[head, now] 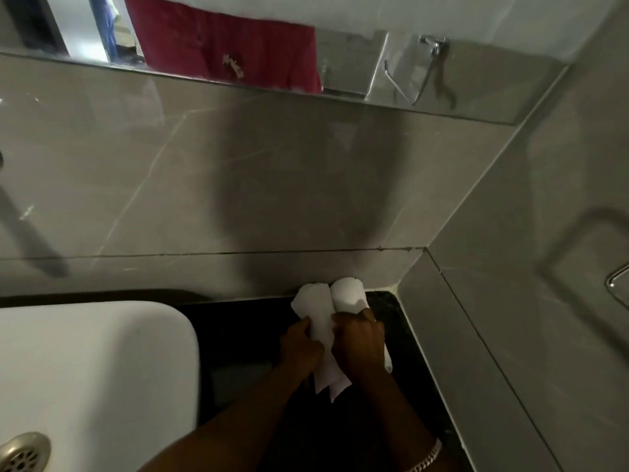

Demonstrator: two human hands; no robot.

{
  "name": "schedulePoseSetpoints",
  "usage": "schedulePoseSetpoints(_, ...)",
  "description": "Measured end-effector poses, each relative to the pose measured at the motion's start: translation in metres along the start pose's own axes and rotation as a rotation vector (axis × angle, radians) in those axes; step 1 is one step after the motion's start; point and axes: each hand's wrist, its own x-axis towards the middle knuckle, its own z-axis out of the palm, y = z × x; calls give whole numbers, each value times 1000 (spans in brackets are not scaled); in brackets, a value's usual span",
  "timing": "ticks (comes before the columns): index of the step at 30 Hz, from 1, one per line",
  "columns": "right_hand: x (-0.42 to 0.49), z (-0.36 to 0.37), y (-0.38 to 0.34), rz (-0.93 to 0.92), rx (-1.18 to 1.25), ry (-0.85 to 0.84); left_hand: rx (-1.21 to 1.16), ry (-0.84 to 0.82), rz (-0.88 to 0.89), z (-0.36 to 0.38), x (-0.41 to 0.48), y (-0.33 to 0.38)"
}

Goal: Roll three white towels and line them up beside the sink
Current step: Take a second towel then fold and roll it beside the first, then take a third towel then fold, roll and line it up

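Note:
Two rolled white towels lie side by side on the black counter (238, 335), their far ends against the grey back wall. The left towel (311, 301) is under my left hand (299, 345), which grips its near part. The right towel (349, 294) is held by my right hand (357, 345), fingers curled over it. Loose white ends stick out below both hands. The white sink (95, 362) sits to the left of the towels, its metal drain (23, 453) at the bottom left. A third towel is not visible.
Grey tiled walls meet in a corner just right of the towels. A mirror (340, 46) runs above the back wall, reflecting a red shirt and a chrome holder. A metal fixture (617, 284) sticks out on the right wall.

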Motion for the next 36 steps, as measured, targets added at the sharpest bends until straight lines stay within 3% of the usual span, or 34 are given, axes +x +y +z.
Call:
schedulePoseSetpoints(6, -12, -25, -7, -13, 99, 181, 254, -150, 87, -33, -19, 5)
schedulePoseSetpoints(9, -27, -41, -24, -50, 169, 267, 310, -172, 214, -53, -39, 7)
schedulePoseSetpoints(15, -70, -75, -85, -183, 376, 400, 329, 50, 530, -118, -124, 32)
schedulePoseSetpoints(20, -100, -79, -147, -377, 461, 419, 352, 374, 745, -185, -180, 14)
schedulePoseSetpoints(23, -113, -75, -192, -460, 423, 394, 500, 593, 697, -233, -202, -18)
schedulePoseSetpoints(26, -127, -71, -243, -558, 417, 367, 550, 687, 674, -278, -222, -50)
schedulePoseSetpoints(29, -144, -63, -304, -678, 454, 325, 538, 786, 656, -326, -248, -82)
schedulePoseSetpoints(36, -191, -35, -459, -937, 522, 163, 398, 1021, 370, -447, -308, -177)
